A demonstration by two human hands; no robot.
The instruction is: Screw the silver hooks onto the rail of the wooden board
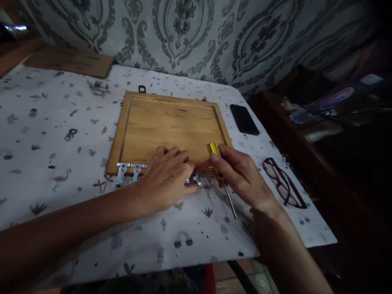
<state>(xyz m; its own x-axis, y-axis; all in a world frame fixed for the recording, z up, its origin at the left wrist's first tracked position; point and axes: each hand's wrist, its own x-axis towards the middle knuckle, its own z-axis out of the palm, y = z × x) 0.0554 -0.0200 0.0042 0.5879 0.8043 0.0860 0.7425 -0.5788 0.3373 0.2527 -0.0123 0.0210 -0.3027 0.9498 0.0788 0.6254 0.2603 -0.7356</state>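
The left hand (167,177) lies palm down over the near edge of the wooden panel (171,126), its fingers half curled and bunched together, the tips pressing where the frame meets the desk (45,134). Just under its thumb a small metal bracket (193,179) pokes out from beneath the hand. Whether the hand pinches that bracket or merely rests on it cannot be told. The right hand (241,173) is closed around a screwdriver (221,171), fingers wrapped over the yellow handle, which sticks up towards the panel, while the thin steel shaft runs down and back towards the person, its tip over the patterned cloth. The fingertips of the two hands nearly meet at the panel's near edge, right of its middle. Two more metal brackets (130,171) lie side by side at the panel's near left corner, just left of the left hand. A pair of dark-framed glasses (283,183) lies folded open on the cloth just right of the right hand, and a black phone (244,119) rests flat beside the panel's far right corner.
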